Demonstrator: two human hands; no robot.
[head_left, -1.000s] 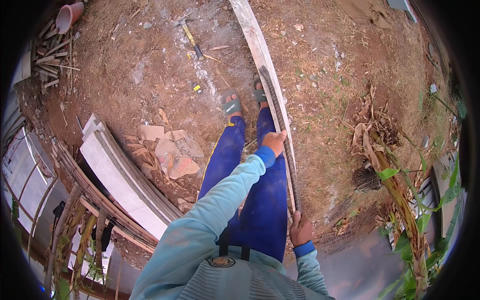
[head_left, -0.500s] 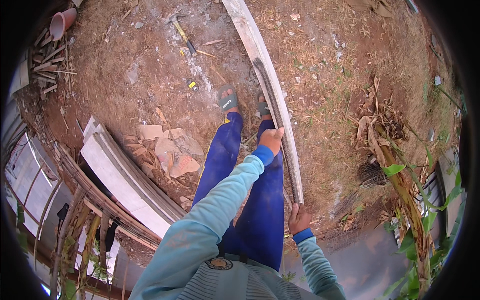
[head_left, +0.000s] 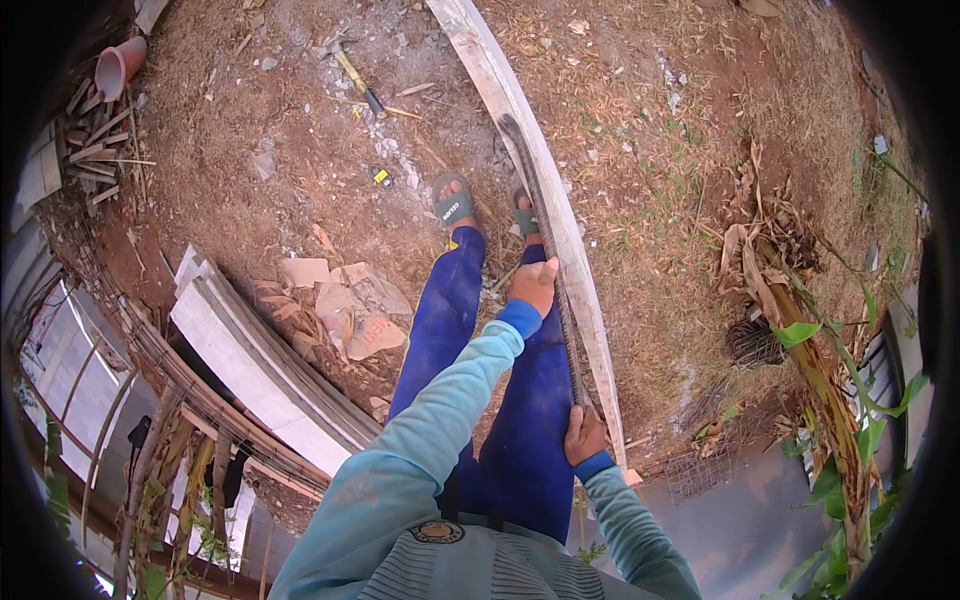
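Observation:
A long pale wooden plank (head_left: 578,255) runs from the top of the view down past my right leg. Along its left edge lies a long, narrow, dark ridged strip (head_left: 537,190); its exact kind I cannot make out. My left hand (head_left: 532,287) is closed at the strip's middle, thumb up against it, most fingers hidden beneath. Lower down, my right hand (head_left: 586,436) grips the strip's near end. The plank's near end shows bare to the right of that hand.
On the ground ahead lie a claw hammer (head_left: 354,76) and a small yellow-and-black tape measure (head_left: 382,177). Stacked boards (head_left: 265,350) stand at the left, beside torn brown paper (head_left: 362,308). An orange-brown pot (head_left: 120,68) is far left. A dry plant stalk (head_left: 815,385) rises at the right.
My two hands have shifted slightly left with the strip. Its near end has come away from the plank's near end, which now reaches past my right hand.

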